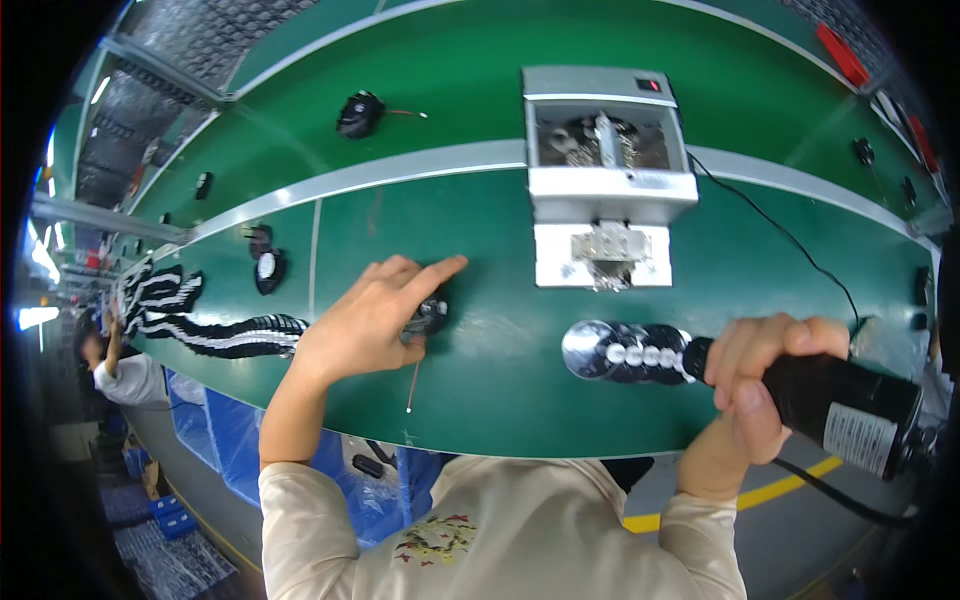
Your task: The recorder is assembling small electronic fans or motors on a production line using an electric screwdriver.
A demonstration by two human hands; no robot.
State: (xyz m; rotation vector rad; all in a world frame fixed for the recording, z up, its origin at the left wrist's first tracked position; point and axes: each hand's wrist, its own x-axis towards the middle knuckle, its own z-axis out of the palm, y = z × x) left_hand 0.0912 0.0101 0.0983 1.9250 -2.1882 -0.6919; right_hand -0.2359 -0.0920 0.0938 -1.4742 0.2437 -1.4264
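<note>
**Labelled driver in the right grip, small black module at the left**

So, writing first: the black power screwdriver has a white label on its body, just right of and below the right grip. There are rows of dark print on it, but they're tilted and tiny, so I can't make them out. That's the clearest lettering I can find.

The right grip is wrapped firmly round the driver, its nose sticking out leftward. Straight left of that nose there's an overlapping row of dark round pieces, and honestly I can't tell what they are.

The small black module sits at the right edge of the left grip, just above the thumb tip, with a thin red wire hanging out below. The index finger is stretched out past it. The hand covers part of the module, so can't tell if those fingers are clamped on it or only resting around it.

Above and between both grips: a silver screw feeder on the green table. The striped black-and-white stack left of the left grip runs behind the wrist, so that end is hidden.
</note>
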